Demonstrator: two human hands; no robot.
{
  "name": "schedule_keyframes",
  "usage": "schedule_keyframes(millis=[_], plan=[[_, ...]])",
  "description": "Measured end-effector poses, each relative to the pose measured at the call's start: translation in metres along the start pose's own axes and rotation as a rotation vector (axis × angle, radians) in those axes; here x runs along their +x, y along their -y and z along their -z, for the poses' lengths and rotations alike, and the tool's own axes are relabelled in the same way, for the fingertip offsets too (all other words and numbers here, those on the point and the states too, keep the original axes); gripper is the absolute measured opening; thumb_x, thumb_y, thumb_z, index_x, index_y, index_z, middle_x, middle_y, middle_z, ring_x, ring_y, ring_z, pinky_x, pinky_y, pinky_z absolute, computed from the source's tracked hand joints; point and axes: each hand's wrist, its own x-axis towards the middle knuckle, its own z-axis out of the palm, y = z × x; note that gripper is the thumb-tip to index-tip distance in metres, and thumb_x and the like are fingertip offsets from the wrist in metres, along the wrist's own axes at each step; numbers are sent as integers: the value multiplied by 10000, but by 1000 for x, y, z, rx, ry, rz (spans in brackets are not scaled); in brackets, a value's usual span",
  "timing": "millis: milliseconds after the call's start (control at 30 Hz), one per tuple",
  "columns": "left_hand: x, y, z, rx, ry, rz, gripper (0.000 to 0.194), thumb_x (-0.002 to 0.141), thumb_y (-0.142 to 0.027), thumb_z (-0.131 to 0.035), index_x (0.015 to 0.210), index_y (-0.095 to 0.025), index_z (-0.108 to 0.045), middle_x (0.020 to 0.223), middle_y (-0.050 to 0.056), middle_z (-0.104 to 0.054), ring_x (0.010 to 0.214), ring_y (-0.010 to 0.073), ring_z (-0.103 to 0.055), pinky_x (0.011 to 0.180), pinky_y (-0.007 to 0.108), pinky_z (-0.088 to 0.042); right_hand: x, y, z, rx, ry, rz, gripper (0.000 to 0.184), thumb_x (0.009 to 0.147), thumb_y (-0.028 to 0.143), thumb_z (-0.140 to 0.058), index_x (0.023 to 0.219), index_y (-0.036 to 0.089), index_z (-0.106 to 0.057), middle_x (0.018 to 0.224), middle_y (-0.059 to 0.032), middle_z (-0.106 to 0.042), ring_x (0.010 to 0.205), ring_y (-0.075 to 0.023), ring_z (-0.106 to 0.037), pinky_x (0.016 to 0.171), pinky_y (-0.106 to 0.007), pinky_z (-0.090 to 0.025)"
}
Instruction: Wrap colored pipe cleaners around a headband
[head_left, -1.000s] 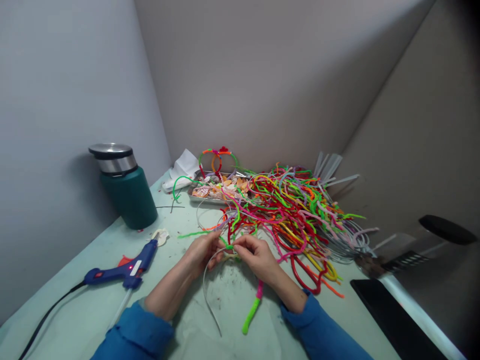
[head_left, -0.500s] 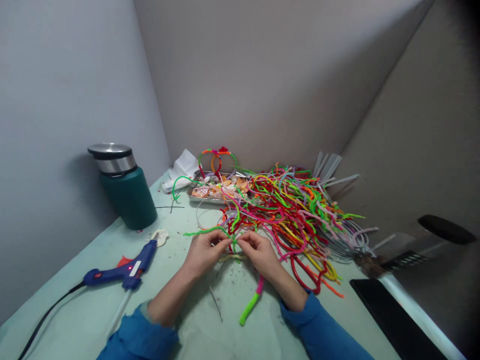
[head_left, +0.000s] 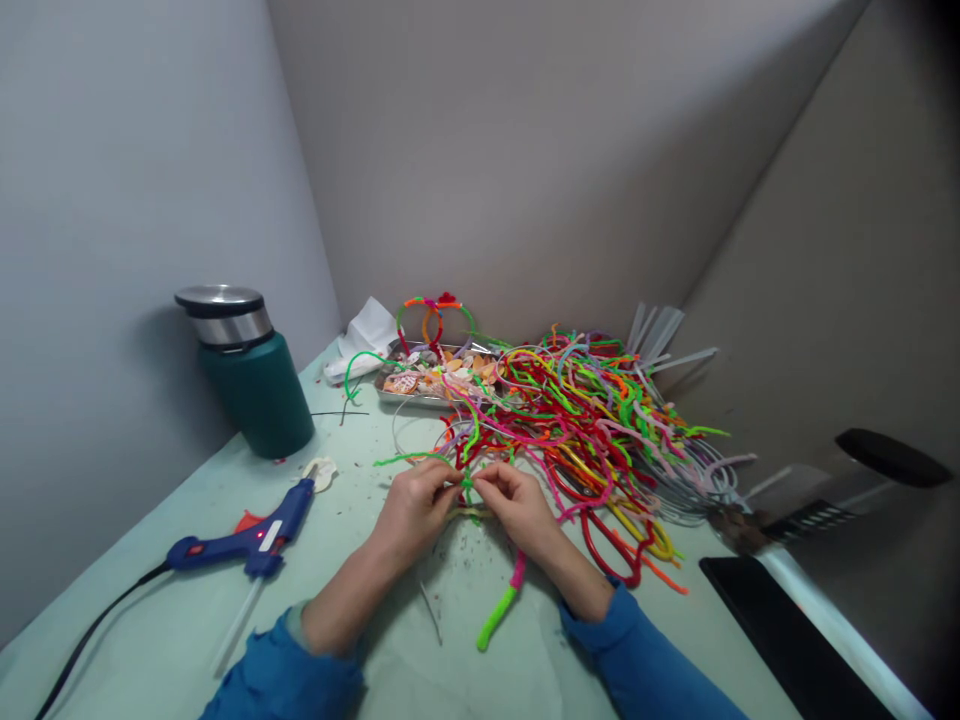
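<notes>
We pinch a green pipe cleaner (head_left: 468, 483), left hand (head_left: 414, 508) and right hand (head_left: 520, 508), near the pipe-cleaner heap (head_left: 574, 412), glue gun (head_left: 238, 547) to its left

Bright green pipe cleaner (head_left: 467, 483), blue glue gun (head_left: 238, 547), orange-red trigger (head_left: 249, 521), teal bottle (head_left: 259, 395)

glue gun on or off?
Looks on: a small reddish light glows on the body of the blue glue gun, which lies on the table. Cannot tell if it's hot.
</notes>
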Motion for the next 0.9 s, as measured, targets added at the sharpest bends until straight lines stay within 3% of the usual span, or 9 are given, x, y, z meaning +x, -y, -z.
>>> schedule_keyframes(millis=[600, 767, 900], plan=[[-3, -1, -1, 147, -10, -58, 196, 855, -204, -481, 887, -168, -671, 804, 64, -627, 737, 152, -579, 671, 246, -433, -1, 8, 1, -6, -23, 34, 127, 798, 279, -573, 782, 162, -620, 663, 14, -563, 589, -115, -488, 553, -221, -382], [-2, -7, 3, 172, 60, 10, 200, 863, -218, -445, 837, -160, -635, 808, 59, -602, 739, 153, -554, 659, 246, -399, -2, 9, 1, 11, -2, 43, 107, 803, 259, -566, 791, 168, -621, 684, 10, -578, 609, -116, -504, 562, -218, -388], [4, -11, 8, 42, 141, 120, 212, 847, -255, -453, 702, -155, -571, 685, 17, -551, 662, 137, -496, 604, 239, -347, -2, 8, 1, 19, 8, 48, 102, 803, 252, -567, 799, 169, -627, 707, 2, -594, 640, -123, -526, 581, -220, -402]])
